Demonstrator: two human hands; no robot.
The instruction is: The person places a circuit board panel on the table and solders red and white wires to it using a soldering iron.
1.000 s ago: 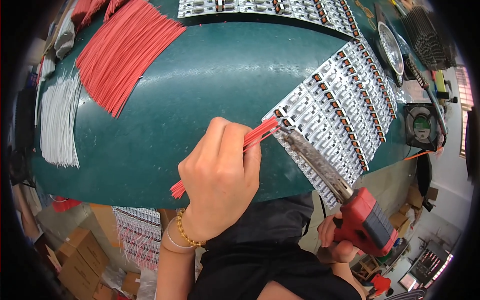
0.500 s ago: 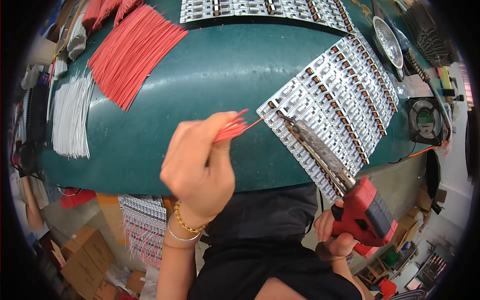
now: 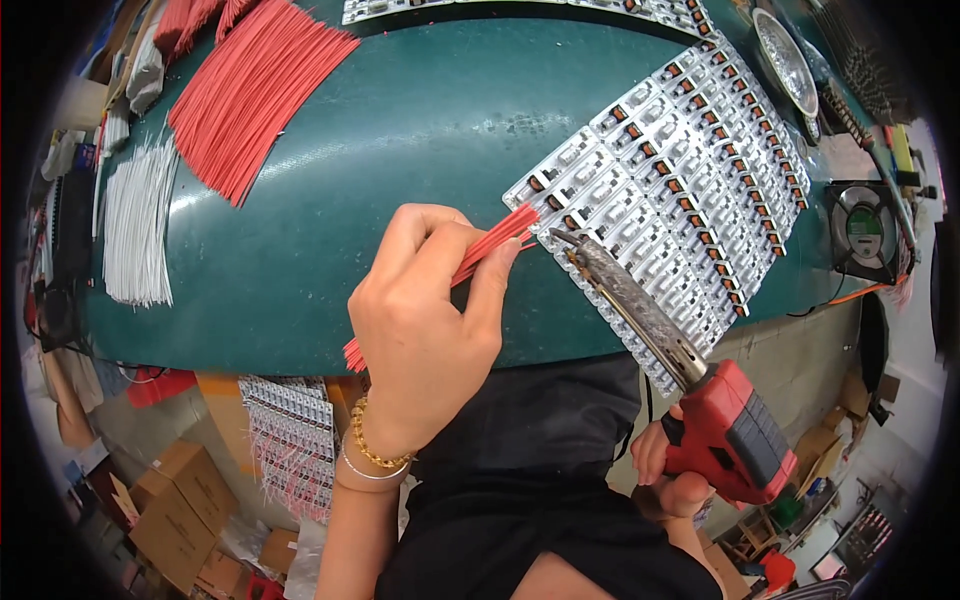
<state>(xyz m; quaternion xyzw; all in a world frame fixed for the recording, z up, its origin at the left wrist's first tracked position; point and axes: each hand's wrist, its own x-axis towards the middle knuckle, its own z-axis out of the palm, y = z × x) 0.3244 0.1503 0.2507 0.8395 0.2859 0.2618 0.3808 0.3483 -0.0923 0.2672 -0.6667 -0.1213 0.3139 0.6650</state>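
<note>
My left hand (image 3: 425, 315) is closed round a bundle of thin red wires (image 3: 497, 238). Their front ends reach to the left corner of a white circuit board panel (image 3: 660, 185), while the rear ends stick out below my palm. In my right hand (image 3: 668, 470) is a red and black soldering gun (image 3: 725, 430), my fingers wrapped round its handle. The gun's dark tip (image 3: 562, 236) lies over the panel's near left edge, a short way from the wire ends; whether it touches cannot be made out. Rows of small parts with orange-brown windings cover the panel.
On the green table (image 3: 330, 250) lie a fan of red wires (image 3: 255, 95) and a stack of white wires (image 3: 138, 230). More panels (image 3: 500, 8) stand at the far edge. A metal dish (image 3: 785, 62) and a small fan (image 3: 864, 232) are at right. Wired panels (image 3: 290, 440) sit below the table.
My left hand has moved a little right and turned, bringing the red wire bundle to the panel's corner. The soldering gun is almost where it was. The view has shifted slightly.
</note>
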